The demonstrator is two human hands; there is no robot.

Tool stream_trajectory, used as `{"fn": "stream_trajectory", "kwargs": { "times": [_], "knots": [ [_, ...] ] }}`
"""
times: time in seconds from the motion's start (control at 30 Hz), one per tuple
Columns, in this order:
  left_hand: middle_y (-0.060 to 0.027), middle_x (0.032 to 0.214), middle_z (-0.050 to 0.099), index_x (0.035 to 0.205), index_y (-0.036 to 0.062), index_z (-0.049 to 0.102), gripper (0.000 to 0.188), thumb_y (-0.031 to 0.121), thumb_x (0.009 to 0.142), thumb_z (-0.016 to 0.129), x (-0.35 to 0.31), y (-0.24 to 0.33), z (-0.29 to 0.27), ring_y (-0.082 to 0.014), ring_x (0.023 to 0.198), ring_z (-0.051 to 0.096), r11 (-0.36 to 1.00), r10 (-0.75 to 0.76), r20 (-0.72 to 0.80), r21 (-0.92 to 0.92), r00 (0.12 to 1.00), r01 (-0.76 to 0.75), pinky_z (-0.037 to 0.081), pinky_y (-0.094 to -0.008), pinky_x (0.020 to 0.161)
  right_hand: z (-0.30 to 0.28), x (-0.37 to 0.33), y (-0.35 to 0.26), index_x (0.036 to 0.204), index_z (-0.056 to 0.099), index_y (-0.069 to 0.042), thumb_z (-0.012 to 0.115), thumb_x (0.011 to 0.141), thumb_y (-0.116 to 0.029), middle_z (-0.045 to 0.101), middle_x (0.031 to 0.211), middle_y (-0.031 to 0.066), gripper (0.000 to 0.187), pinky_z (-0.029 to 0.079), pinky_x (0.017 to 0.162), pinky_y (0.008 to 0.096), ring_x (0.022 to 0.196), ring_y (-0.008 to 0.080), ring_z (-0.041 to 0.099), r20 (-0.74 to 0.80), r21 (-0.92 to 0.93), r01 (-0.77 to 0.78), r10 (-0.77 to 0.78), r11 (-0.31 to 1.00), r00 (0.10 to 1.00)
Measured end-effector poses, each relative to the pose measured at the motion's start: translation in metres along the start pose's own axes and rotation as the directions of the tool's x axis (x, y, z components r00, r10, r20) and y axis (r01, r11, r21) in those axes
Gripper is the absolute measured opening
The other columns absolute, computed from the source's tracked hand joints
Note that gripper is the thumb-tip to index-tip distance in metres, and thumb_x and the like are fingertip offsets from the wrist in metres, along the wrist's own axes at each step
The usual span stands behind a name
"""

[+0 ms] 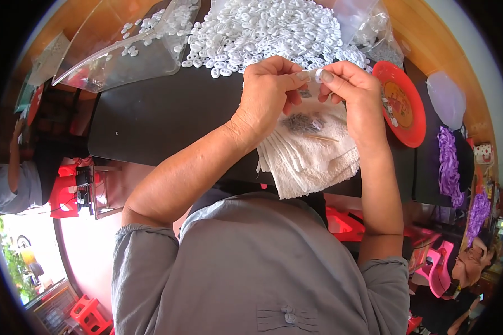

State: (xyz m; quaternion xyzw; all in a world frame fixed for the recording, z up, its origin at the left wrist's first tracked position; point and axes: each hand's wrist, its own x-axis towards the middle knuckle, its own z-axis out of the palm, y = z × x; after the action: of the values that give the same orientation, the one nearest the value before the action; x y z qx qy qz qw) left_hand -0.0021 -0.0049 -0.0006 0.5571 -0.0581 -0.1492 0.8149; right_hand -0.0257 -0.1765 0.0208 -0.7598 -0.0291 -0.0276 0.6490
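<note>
Above the folded cream towel (313, 167), my two hands meet fingertip to fingertip. My right hand (352, 86) pinches a small white plastic piece (318, 73) between thumb and index finger. Right beside it, my left hand (271, 84) is closed in a pinch; whatever lies between its fingertips is too small to make out. On the towel sits a dark cluster of small thin bits (300, 123), with a slim brownish stick (321, 137) next to it. Just beyond my hands spreads a large heap of white oval pieces with two holes (268, 33).
A clear plastic bin (117, 67) lies tilted at the far left with more white pieces inside. To the right, a red plate (416, 120) holds a few pieces. Clear bags (374, 33) and purple cord bundles (450, 162) flank the black table (162, 120). Another person (19, 178) is at the left.
</note>
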Motion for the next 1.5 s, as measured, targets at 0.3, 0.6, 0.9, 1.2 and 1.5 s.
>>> {"fn": "stream_trajectory", "kwargs": {
  "times": [0.3, 0.6, 0.9, 1.2, 1.5],
  "knots": [
    [-0.0087, 0.073, 0.061, 0.085, -0.0019, 0.06, 0.009, 0.007, 0.089, 0.06, -0.002, 0.0, 0.001, -0.0135, 0.054, 0.054, 0.998, -0.014, -0.027, -0.058, 1.0, 0.012, 0.04, -0.0252, 0.047, 0.005, -0.004, -0.003, 0.092, 0.066, -0.001, 0.065, 0.087, -0.014, 0.065, 0.078, 0.0006, 0.014, 0.036, 0.061, 0.0208, 0.069, 0.0076, 0.058, -0.075, -0.076, 0.072, -0.078, 0.994, 0.994],
    [-0.01, 0.074, 0.061, 0.088, -0.0034, 0.059, 0.011, 0.007, 0.089, 0.06, -0.002, 0.002, -0.001, -0.015, 0.056, 0.055, 0.991, -0.086, 0.009, -0.103, 0.996, 0.087, 0.039, -0.0262, 0.047, 0.008, -0.004, -0.003, 0.095, 0.064, -0.001, 0.063, 0.086, -0.008, 0.065, 0.08, 0.0017, 0.011, 0.039, 0.061, 0.0206, 0.069, 0.0074, 0.058, -0.077, -0.114, 0.102, -0.111, 0.988, 0.991],
    [-0.0108, 0.074, 0.06, 0.087, -0.0041, 0.059, 0.011, 0.007, 0.089, 0.059, -0.002, 0.003, -0.002, -0.0161, 0.055, 0.053, 0.983, -0.121, 0.01, -0.138, 0.993, 0.121, 0.039, -0.027, 0.047, 0.009, -0.006, -0.001, 0.097, 0.066, -0.002, 0.062, 0.087, -0.006, 0.064, 0.084, -0.0008, 0.012, 0.042, 0.063, 0.0198, 0.074, 0.0054, 0.056, -0.017, -0.145, 0.13, -0.134, 0.981, 0.991],
    [-0.0098, 0.073, 0.06, 0.088, -0.0047, 0.059, 0.013, 0.008, 0.089, 0.061, -0.002, 0.003, 0.0, -0.0145, 0.054, 0.053, 0.986, -0.145, 0.056, -0.081, 0.988, 0.149, 0.039, -0.0264, 0.047, 0.005, -0.003, 0.006, 0.094, 0.064, -0.001, 0.061, 0.089, -0.007, 0.061, 0.081, -0.0038, 0.008, 0.042, 0.061, 0.0194, 0.072, 0.0034, 0.053, 0.001, -0.307, 0.234, -0.246, 0.922, 0.969],
    [-0.0063, 0.07, 0.059, 0.085, -0.0039, 0.06, 0.01, 0.005, 0.088, 0.062, -0.001, -0.001, 0.003, -0.0103, 0.051, 0.05, 0.997, -0.035, 0.03, 0.069, 0.999, 0.033, 0.034, -0.0231, 0.042, 0.008, -0.002, 0.003, 0.087, 0.061, 0.003, 0.058, 0.083, 0.002, 0.06, 0.072, 0.001, 0.006, 0.043, 0.058, 0.0222, 0.065, 0.0058, 0.052, 0.02, -0.286, 0.232, -0.237, 0.93, 0.971]
  ]
}}
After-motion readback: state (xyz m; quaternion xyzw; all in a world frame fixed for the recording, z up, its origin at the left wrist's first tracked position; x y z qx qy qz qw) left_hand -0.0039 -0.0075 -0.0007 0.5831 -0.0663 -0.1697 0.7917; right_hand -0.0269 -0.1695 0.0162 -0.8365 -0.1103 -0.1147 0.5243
